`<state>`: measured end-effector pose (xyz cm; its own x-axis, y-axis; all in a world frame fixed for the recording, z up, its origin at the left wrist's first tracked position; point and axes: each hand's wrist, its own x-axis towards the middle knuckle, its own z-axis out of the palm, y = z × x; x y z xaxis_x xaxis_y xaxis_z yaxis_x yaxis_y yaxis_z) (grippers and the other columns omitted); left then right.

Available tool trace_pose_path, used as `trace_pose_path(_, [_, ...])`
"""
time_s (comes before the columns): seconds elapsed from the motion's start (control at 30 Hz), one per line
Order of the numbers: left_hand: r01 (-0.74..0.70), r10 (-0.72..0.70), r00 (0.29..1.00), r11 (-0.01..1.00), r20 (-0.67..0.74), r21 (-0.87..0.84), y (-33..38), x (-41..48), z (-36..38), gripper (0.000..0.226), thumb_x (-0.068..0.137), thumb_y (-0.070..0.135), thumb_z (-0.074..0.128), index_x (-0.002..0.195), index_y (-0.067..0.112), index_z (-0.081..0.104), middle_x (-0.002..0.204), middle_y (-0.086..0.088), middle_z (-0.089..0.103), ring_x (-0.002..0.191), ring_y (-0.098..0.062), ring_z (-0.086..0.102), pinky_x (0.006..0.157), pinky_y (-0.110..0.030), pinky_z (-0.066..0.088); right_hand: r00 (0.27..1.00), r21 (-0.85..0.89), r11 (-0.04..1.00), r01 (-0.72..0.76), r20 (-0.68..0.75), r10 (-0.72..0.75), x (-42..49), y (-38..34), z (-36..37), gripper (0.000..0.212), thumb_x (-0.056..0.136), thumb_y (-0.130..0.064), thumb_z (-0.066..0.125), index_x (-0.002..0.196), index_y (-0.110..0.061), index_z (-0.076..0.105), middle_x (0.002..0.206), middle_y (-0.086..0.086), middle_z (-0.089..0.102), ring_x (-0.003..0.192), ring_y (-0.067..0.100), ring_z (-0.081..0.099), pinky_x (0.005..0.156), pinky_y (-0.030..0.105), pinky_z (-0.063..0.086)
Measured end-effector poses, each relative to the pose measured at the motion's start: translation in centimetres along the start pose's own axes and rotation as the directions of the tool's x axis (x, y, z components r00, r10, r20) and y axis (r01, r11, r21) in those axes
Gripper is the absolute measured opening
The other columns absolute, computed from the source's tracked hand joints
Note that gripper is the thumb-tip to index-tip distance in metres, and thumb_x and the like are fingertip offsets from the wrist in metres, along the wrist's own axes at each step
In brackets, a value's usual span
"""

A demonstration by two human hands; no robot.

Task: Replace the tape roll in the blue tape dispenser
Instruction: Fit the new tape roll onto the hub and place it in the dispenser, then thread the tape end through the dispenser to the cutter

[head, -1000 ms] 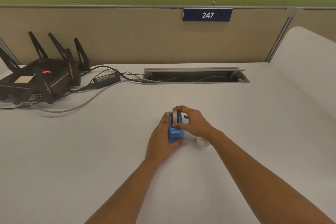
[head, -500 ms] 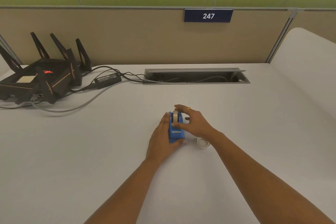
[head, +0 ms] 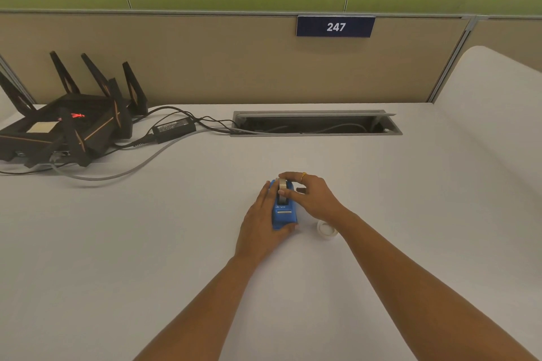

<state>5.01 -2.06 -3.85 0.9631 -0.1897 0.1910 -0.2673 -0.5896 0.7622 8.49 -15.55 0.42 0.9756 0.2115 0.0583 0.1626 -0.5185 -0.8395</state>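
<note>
A small blue tape dispenser [head: 284, 215] stands on the white desk [head: 176, 243], its cutter end toward me. My left hand [head: 259, 226] wraps its left side and near end and holds it steady. A tape roll [head: 282, 192] sits upright in the dispenser's top. My right hand [head: 311, 196], with a gold ring, pinches that roll between thumb and fingers. A second, clear tape roll [head: 326, 230] lies flat on the desk just right of the dispenser, partly behind my right wrist.
A black router with several antennas [head: 73, 123] and a power brick [head: 174, 127] with cables sit at the back left. An open cable slot [head: 316, 123] is set into the desk behind the dispenser. A beige partition with a "247" sign [head: 335, 26] backs the desk.
The roll sits lower in the dispenser than a second ago, and my right thumb has shifted onto its front. My left hand stays on the dispenser.
</note>
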Motion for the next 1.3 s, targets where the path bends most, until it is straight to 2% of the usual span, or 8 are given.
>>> trace_pose_path(0.17, [0.003,-0.003,1.0,1.0,0.005,0.011,0.0,0.0,0.0,0.09,0.075,0.034,0.07,0.142,0.022,0.011,0.154,0.0,0.019,0.137,-0.016,0.032,0.098,-0.012,0.024,1.0,0.008,1.0,0.009,-0.004,-0.009,0.0,0.2,0.0,0.035,0.086,-0.017,0.061,0.12,-0.013,0.055,0.125,0.007,0.059,0.109,0.013,0.051,0.094,0.027,0.041])
trace_pose_path(0.3, [-0.002,0.002,1.0,1.0,-0.003,0.001,0.0,-0.1,0.0,0.09,0.075,0.034,0.069,0.14,0.029,0.008,0.154,0.003,0.019,0.136,-0.014,0.032,0.098,-0.014,0.026,1.0,0.062,0.998,-0.011,-0.022,0.012,-0.2,0.1,0.1,0.035,0.084,-0.016,0.063,0.118,-0.013,0.056,0.123,0.005,0.06,0.107,0.01,0.051,0.096,0.031,0.044])
trace_pose_path(0.4, [-0.005,0.005,1.0,1.0,-0.001,0.0,0.1,0.0,0.0,0.088,0.075,0.036,0.069,0.132,0.037,0.002,0.154,0.003,0.018,0.138,-0.013,0.028,0.1,-0.014,0.024,0.998,0.117,0.993,-0.02,-0.06,0.027,-0.3,0.0,0.2,0.034,0.087,-0.021,0.059,0.12,-0.012,0.056,0.124,0.005,0.06,0.109,0.01,0.053,0.095,0.023,0.04])
trace_pose_path(0.7, [0.029,-0.029,1.0,0.998,0.003,-0.052,0.1,0.0,0.0,0.093,0.073,0.035,0.071,0.143,0.023,0.011,0.153,0.002,0.022,0.138,-0.014,0.029,0.106,-0.021,0.026,0.998,0.104,0.994,-0.024,-0.052,0.029,-0.2,0.1,0.1,0.036,0.087,-0.017,0.059,0.123,-0.012,0.055,0.126,0.004,0.06,0.11,0.01,0.052,0.091,0.02,0.041])
trace_pose_path(0.87, [0.133,-0.142,0.99,0.933,-0.001,-0.335,0.8,0.2,-0.7,0.059,0.089,0.031,0.049,0.141,0.023,0.023,0.15,0.001,0.03,0.137,-0.016,0.03,0.109,-0.027,0.026,0.999,0.11,0.994,-0.02,-0.047,0.025,-0.3,0.2,0.1,0.04,0.086,-0.016,0.061,0.125,-0.012,0.054,0.127,0.006,0.059,0.119,0.017,0.052,0.095,0.029,0.043])
trace_pose_path(0.97, [0.182,-0.208,0.978,0.901,-0.025,-0.395,0.9,1.2,-1.4,0.043,0.095,0.028,0.037,0.137,0.021,0.034,0.146,-0.002,0.038,0.134,-0.018,0.035,0.108,-0.028,0.029,0.998,0.113,0.993,-0.03,-0.05,0.036,-0.2,0.1,0.2,0.041,0.085,-0.016,0.062,0.125,-0.012,0.053,0.129,0.007,0.058,0.12,0.019,0.052,0.098,0.033,0.043])
trace_pose_path(1.13, [0.251,-0.261,0.965,0.874,0.034,-0.417,1.1,3.3,-1.8,0.036,0.094,0.023,0.042,0.129,0.017,0.048,0.137,-0.008,0.051,0.123,-0.021,0.048,0.101,-0.028,0.037,0.998,0.112,0.993,-0.036,-0.043,0.041,-0.2,0.2,0.0,0.044,0.084,-0.016,0.062,0.128,-0.013,0.052,0.13,0.008,0.057,0.122,0.02,0.051,0.103,0.037,0.043])
trace_pose_path(1.3, [0.269,-0.269,0.96,0.813,0.077,-0.517,1.2,3.2,-2.0,0.036,0.093,0.022,0.045,0.128,0.017,0.05,0.124,0.003,0.055,0.106,-0.009,0.049,0.088,-0.017,0.041,0.998,0.117,0.992,-0.037,-0.038,0.041,-0.1,0.3,-0.1,0.044,0.084,-0.015,0.063,0.127,-0.014,0.053,0.13,0.007,0.058,0.121,0.019,0.051,0.101,0.034,0.042])
